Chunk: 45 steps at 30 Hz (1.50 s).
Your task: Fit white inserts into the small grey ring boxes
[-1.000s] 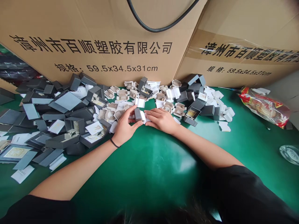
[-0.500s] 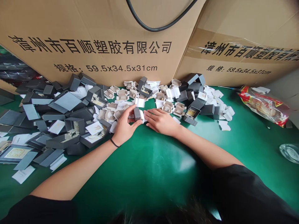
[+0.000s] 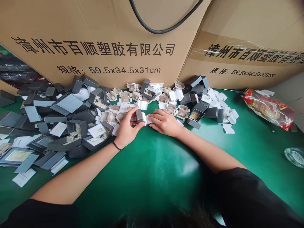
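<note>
My left hand [image 3: 127, 126] is closed round a small dark grey box [image 3: 139, 116], thumb in front and fingers behind. A white insert [image 3: 143, 118] shows at the box's right side. Just to the right, my right hand [image 3: 165, 123] has its bent fingers over a small white paper piece [image 3: 148, 120], low at the green tabletop. Its fingertips are partly hidden, and so is most of the piece. Behind both hands lie several loose white-and-grey card inserts [image 3: 182, 111], and an open dark box [image 3: 147, 91] stands among them.
A heap of dark boxes [image 3: 68, 103] and papers spreads on the left. More dark boxes [image 3: 211, 110] and white pieces lie right. Large cartons [image 3: 95, 28] form the back wall, with a black cable [image 3: 161, 31] hanging down. A food packet [image 3: 268, 107] and glass dish [image 3: 294, 156] sit far right.
My right hand has drawn slightly to the right, so more of the white piece shows by its fingertips. My left hand keeps the box almost in place.
</note>
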Tool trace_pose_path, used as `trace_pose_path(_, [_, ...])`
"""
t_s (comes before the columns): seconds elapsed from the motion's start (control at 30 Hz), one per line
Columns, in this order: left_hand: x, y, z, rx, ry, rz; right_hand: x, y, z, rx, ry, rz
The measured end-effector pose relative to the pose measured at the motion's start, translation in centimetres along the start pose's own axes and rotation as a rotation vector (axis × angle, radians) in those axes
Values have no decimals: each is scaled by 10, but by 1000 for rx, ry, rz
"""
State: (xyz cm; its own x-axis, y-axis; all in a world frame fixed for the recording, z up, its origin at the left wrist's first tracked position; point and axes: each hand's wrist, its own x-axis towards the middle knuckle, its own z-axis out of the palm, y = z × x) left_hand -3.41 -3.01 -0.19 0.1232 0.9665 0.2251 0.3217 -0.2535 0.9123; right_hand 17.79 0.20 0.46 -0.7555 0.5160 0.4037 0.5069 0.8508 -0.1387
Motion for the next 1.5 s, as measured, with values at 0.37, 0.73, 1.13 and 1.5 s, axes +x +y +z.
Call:
trace_pose_path(0.37, [0, 1, 0, 9, -11, 17, 2, -4, 2, 81, 40, 74])
trace_pose_path(0.73, [-1, 0, 1, -20, -45, -2, 4, -4, 5, 307, 175, 149])
trace_pose_path(1.13, [-2, 3, -1, 40, -107, 25, 6, -7, 4, 396, 112, 140])
trace_pose_path(1.5, [-1, 5, -2, 64, -126, 33, 7, -5, 5, 375, 156, 44])
